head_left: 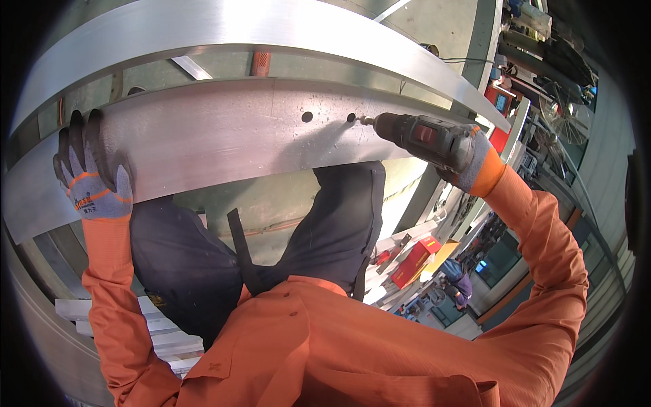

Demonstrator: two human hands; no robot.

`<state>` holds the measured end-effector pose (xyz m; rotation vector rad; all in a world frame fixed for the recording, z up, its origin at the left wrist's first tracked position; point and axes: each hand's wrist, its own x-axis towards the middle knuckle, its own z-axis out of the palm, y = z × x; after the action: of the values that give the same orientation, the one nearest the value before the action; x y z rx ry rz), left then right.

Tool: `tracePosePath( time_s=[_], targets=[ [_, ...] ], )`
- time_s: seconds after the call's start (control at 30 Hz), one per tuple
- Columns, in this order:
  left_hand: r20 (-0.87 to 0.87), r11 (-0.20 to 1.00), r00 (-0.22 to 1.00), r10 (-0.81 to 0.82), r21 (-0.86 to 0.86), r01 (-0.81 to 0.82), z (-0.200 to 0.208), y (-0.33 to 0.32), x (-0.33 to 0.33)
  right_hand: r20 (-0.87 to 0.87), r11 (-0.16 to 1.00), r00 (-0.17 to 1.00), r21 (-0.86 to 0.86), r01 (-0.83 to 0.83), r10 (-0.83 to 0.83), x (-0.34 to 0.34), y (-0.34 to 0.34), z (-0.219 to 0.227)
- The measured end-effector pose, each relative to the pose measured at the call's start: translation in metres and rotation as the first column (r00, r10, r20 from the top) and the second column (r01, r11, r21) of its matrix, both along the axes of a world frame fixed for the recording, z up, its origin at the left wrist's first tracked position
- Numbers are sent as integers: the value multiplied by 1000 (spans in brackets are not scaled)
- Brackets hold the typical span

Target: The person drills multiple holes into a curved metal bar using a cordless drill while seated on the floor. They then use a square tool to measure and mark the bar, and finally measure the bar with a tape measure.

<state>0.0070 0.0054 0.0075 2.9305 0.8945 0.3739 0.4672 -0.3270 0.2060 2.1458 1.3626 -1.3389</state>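
1. The metal beam [210,129], wide and pale, lies crosswise before the person, with a left hole [306,117] and a right hole [351,117] past its middle; its broad face is turned up, presumably to give access from above
2. The drill [430,139] is over the beam's right part, its bit [367,121] aimed leftward at the right hole; whether the tip touches metal cannot be told
3. The right hand [478,163], gloved, is curled firmly round the drill at the beam's right, seemingly to steady the tool at that slant
4. The left hand [95,163], also gloved, lies with fingers stretched across the beam's left end, grasping no tool; the spread probably braces the metal
5. The beam's surface has a dull sheen, with small flecks around the holes and the drill's shadow falling below them
6. Beyond the beam runs a second metal length [271,24], bowed by the lens, over a greenish floor [434,27]
7. On the beam's near side are the person's dark trousers [332,210]
8. Right of the beam, the workshop is crowded: a red machine [500,102] with a screen, a red box [416,261] and, farther off, another person [462,285]
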Motion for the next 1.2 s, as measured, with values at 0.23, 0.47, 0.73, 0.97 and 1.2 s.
tracePosePath(
  time_s=[0.23,0.47,0.73,0.97,1.2],
  targets=[
    [9,1000,1000,21,-6,-21,-9,1,-7,-2,993,999,-116,35,-35,-14,25,5],
    [-76,990,991,111,-74,-116,-14,-8,-27,-27,961,965,91,262,-260,-50,-43,-13],
    [-225,985,961,163,-15,-171,3,-11,-8,355,966,902,14,258,-246,-107,-22,-6],
    [-240,976,949,203,-24,-215,6,-13,3,355,922,853,75,381,-382,-131,-46,-16],
    [-364,960,903,228,-71,-271,18,-16,9,337,890,825,201,408,-454,-143,-38,-2]
  ],
)
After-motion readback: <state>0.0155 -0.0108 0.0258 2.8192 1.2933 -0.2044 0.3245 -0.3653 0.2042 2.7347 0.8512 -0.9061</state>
